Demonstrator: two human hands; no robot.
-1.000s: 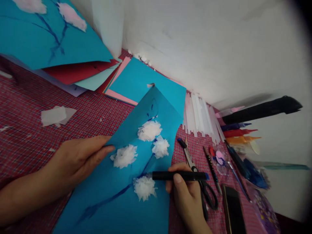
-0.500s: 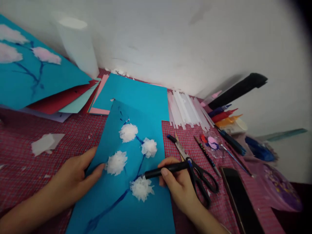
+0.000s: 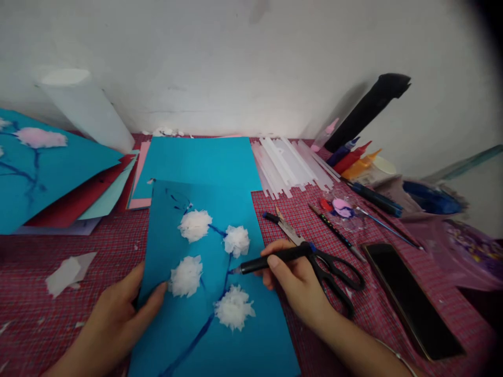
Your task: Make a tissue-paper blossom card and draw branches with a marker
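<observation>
A blue sheet (image 3: 184,335) lies in front of me, with a dark blue painted branch and several white tissue flowers (image 3: 234,308) on it. My left hand (image 3: 113,311) grips the sheet's left edge, thumb on top and fingers at or under the edge. In my right hand (image 3: 296,277) is a black marker (image 3: 271,260), pinched between thumb and fingers. The marker's tip touches or nearly touches the branch line between the two right-hand flowers. Black-handled scissors (image 3: 334,272) lie beside and partly behind my right hand.
Behind are another blue sheet (image 3: 200,157) and white strips (image 3: 291,165). At the left stand a white roll (image 3: 88,107) and a painted blue sheet (image 3: 58,173). On the right are a phone (image 3: 412,298), brushes (image 3: 338,233), paint bottles (image 3: 356,159) and a palette (image 3: 343,209).
The view has shifted. The marker tip has moved up the branch, away from the lower right flower. My left hand still holds the sheet's edge.
</observation>
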